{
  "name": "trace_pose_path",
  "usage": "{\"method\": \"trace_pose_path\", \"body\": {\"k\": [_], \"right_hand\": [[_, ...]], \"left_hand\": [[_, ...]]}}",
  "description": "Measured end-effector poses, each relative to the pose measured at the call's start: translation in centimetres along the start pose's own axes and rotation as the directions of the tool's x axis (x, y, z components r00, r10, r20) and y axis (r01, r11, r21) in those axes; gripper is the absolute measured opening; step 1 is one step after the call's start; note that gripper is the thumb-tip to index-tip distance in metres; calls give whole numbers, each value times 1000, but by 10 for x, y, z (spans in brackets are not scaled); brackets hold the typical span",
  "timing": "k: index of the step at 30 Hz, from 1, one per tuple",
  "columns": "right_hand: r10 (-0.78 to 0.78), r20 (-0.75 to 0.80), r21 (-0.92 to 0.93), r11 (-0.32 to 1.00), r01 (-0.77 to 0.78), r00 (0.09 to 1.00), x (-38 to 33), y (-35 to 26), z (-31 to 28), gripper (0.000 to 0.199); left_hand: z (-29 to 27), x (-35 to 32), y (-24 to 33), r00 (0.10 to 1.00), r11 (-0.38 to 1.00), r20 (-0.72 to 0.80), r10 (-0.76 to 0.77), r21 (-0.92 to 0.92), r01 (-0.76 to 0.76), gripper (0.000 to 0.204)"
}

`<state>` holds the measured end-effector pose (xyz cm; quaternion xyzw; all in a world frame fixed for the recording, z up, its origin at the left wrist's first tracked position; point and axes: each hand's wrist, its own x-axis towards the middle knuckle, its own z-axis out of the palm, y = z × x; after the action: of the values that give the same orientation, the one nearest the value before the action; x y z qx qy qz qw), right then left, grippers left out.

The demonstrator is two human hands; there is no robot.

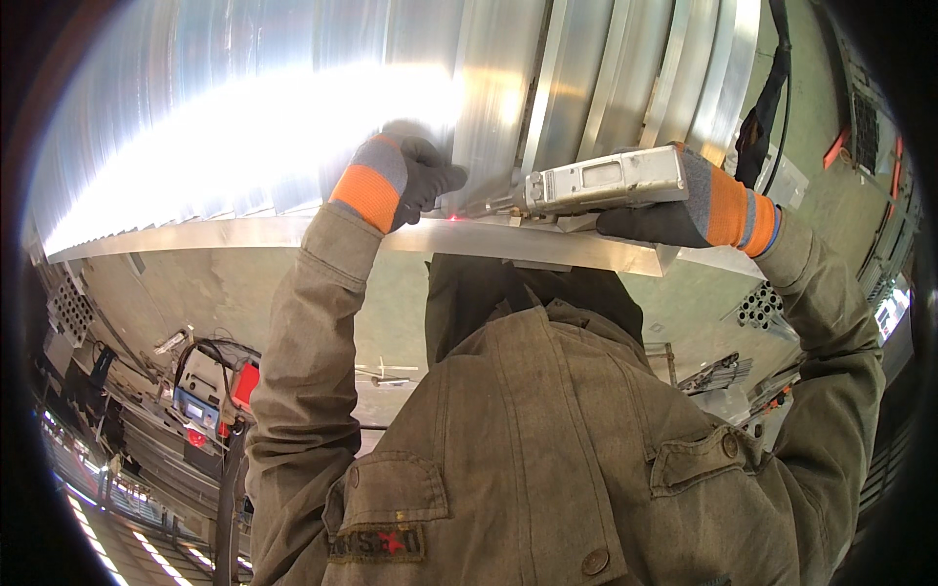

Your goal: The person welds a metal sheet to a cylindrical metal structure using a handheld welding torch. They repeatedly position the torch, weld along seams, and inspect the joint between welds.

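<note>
My right hand [674, 210], in a grey and orange work glove, grips a silver handheld laser welding gun [606, 182]. The gun lies nearly level, its narrow nozzle pointing left. By the nozzle tip, a small red light dot shows near the joint between a ribbed metal panel [489, 107] and the long flat metal bar [547, 242] along its near edge. My left hand [405, 181], gloved alike, is closed just left of that dot, close to the bar. Its curled fingers hide whatever they may hold.
A dark cable [777, 107] hangs past the panel's right end. Bundled tubes [762, 306] lie at the right. Behind at the left stands a machine with a small blue screen [198, 410] and a red part beside it. Strong glare washes out the panel's left half.
</note>
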<state>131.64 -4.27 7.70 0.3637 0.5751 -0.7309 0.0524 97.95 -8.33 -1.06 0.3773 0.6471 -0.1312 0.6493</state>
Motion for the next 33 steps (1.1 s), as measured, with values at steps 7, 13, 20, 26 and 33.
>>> {"method": "trace_pose_path", "body": {"k": [7,13,20,26,33], "right_hand": [[39,4,22,999,-39,999,2,-1,3,42],[-16,35,-108,994,19,999,0,-23,0,42],[-35,62,-169,985,45,997,-2,-8,-3,45],[-122,45,-161,979,128,992,-3,31,-12,49],[-58,112,-111,991,71,992,-8,39,-13,46]], "left_hand": [[0,-2,2,1000,1000,-1,11,4,-11,50],[5,-11,5,991,996,-100,83,-35,-87,37],[1,-5,8,998,999,-47,40,37,-38,41],[-6,0,-14,805,689,-84,588,573,-444,35],[-4,29,-30,793,181,314,523,868,-463,29]]}}
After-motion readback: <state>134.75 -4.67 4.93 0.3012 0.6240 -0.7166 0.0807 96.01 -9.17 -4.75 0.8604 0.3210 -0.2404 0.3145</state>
